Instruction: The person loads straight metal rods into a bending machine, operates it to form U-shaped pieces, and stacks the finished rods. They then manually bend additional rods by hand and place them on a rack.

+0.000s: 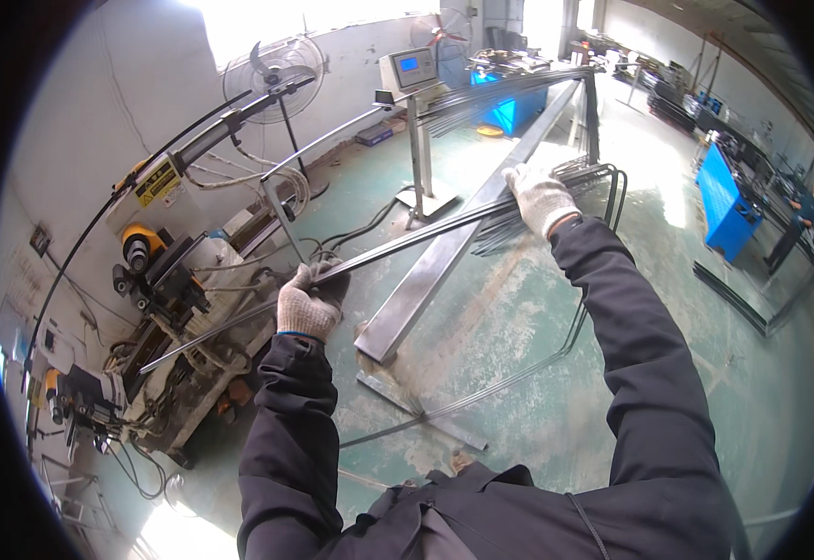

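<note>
Both my hands wear pale knit work gloves. My left hand (pixel 311 303) is wrapped round thin dark metal rods (pixel 407 245) that slant across in front of me. Farther along the same rods, my right hand (pixel 540 199) is closed on them from above, beside a stack of bent rods (pixel 580 175) with rounded corners. How many rods I hold, I cannot tell. Below them a long grey steel beam (pixel 435 294) runs away from me, raised above the floor. More bent rods (pixel 482 98) hang over its far end.
At the left stands a bending machine (pixel 183 280) with hoses and a long arm. A pedestal scale (pixel 410 73) and a wire-cage fan (pixel 276 79) are beyond. Blue machine (pixel 726 201) and another person (pixel 804 219) are at right. Metal bars (pixel 732 294) lie on the floor.
</note>
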`<action>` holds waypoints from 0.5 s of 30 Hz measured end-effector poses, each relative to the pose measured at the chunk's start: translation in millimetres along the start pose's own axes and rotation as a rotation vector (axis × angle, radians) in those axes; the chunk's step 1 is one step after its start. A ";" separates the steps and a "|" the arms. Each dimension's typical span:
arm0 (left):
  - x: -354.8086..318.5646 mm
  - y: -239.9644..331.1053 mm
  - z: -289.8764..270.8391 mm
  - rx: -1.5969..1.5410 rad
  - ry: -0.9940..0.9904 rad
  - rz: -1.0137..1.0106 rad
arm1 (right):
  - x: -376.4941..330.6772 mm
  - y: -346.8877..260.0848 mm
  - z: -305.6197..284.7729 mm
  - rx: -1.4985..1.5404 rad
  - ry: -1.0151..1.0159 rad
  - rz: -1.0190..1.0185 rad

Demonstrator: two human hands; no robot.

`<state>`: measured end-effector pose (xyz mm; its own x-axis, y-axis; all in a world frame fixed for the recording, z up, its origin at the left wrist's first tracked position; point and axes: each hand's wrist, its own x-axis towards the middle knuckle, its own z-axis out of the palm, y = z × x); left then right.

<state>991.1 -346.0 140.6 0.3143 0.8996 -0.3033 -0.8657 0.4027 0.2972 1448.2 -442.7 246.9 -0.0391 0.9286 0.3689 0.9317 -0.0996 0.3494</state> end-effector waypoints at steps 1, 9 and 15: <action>4.4 -7.7 -4.6 0.066 0.055 0.009 | 7.1 5.3 17.0 0.002 -0.019 -0.056; -61.0 -2.5 -79.4 0.276 0.082 0.122 | -3.8 43.9 89.1 0.169 0.140 -0.283; -135.6 4.1 -103.8 0.201 -0.008 0.278 | -15.3 5.5 21.6 0.579 0.078 -0.641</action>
<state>904.6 -483.9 89.0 0.0805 0.9806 -0.1785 -0.8251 0.1660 0.5400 1461.8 -449.8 224.6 -0.6244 0.7140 0.3168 0.7579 0.6519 0.0245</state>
